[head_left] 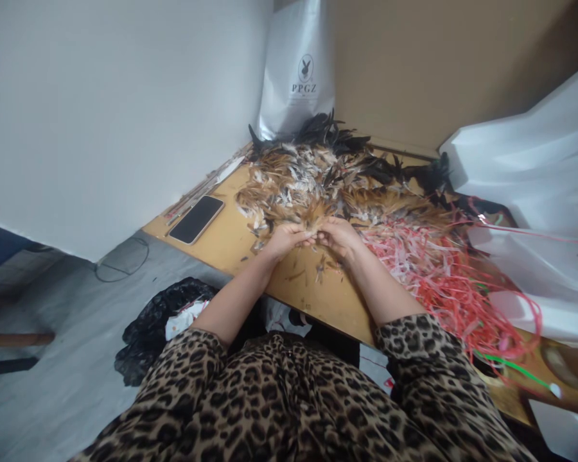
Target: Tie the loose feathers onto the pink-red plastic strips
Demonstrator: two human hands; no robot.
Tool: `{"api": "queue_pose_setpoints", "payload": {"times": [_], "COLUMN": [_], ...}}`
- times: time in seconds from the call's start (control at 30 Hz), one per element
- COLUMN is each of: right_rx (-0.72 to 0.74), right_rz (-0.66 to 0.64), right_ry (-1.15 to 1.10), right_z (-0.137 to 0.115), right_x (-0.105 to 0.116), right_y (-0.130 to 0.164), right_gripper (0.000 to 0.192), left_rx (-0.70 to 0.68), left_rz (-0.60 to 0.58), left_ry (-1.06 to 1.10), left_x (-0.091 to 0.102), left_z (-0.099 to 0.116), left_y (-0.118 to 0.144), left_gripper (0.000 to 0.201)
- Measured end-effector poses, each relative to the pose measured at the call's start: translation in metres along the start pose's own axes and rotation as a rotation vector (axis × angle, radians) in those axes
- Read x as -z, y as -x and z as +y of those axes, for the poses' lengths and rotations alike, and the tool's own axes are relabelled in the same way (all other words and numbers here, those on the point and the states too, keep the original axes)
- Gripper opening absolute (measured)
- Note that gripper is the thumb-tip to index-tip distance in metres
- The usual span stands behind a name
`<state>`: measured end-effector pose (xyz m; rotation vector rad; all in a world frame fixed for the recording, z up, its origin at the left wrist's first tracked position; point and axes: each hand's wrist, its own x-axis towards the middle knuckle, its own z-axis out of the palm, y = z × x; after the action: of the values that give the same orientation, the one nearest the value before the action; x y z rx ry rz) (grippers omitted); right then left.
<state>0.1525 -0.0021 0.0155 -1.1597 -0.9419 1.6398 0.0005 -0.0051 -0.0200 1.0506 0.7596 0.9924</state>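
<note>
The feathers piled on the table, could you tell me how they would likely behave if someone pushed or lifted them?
The feathers look thin and wispy, so they are probably very light and would scatter when pushed. They lie loose in a heap, so a lifted handful would likely shed some. Both the left hand and right hand pinch a small bunch, suggesting they bend easily.

A makeshift craft workroom is showing here. Heaped feathers (318, 183) and red strips (428, 269) are covering the wooden surface (226, 240), with bags (301, 70) leaning against bare walls.

Lettering on the white bag

The white bag (298, 70) against the wall reads "PPGZ" under a round rabbit-head emblem; smaller print below is illegible.
</note>
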Motion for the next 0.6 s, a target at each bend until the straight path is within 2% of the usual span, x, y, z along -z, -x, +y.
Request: {"api": "queue_pose_setpoints", "payload": {"times": [0.13,0.23,0.43,0.6], "right_rx": [0.019,0.059,0.157,0.296], "right_rz": [-0.037,-0.006,0.076,0.130], "right_ry": [0.003,-0.052,-0.144,-0.031], "right_z": [0.000,0.000,0.002,0.013], "right_x": [-0.001,-0.001,-0.004,-0.009], "right_y": [0.001,0.000,-0.002,-0.006], "right_gripper": [0.019,0.021,0.025,0.023], "left_rx": [0.010,0.017,0.086,0.106], "left_rz": [-0.018,-0.008,0.121,0.075], "left_ry": [-0.016,0.021,0.225,0.254], "left_x": [0.000,-0.001,0.001,0.002], "left_z": [0.000,0.002,0.009,0.007], "left_y": [0.000,0.001,0.001,0.000], "left_gripper": [0.028,0.028,0.019,0.016]}}
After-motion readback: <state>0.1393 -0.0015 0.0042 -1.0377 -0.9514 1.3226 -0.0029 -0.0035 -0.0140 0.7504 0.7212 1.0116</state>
